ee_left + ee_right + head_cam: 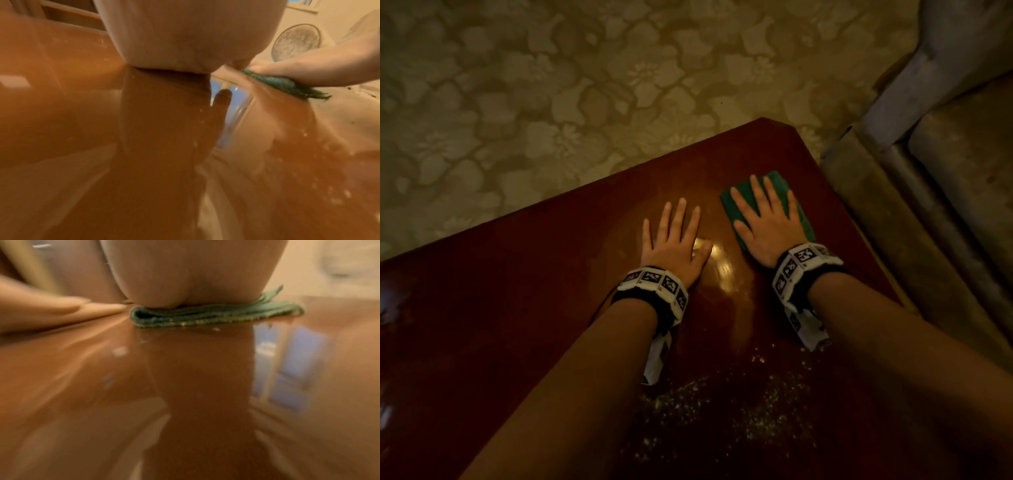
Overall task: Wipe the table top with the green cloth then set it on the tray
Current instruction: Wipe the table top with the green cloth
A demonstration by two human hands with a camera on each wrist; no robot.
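A folded green cloth [777, 181] lies on the glossy dark red table top [517, 308] near its far right corner. My right hand [767, 219] presses flat on the cloth with straight, spread fingers. In the right wrist view the palm sits on the cloth [216, 314], with crumbs along its near edge. My left hand [676, 236] rests flat on the bare table just left of the cloth, fingers straight. The left wrist view shows the cloth [287, 84] under the right hand [308, 69]. No tray is in view.
Pale crumbs [722, 394] are scattered on the table between my forearms. A sofa [945, 171] stands close to the table's right edge. Patterned carpet [551, 85] lies beyond the far edge.
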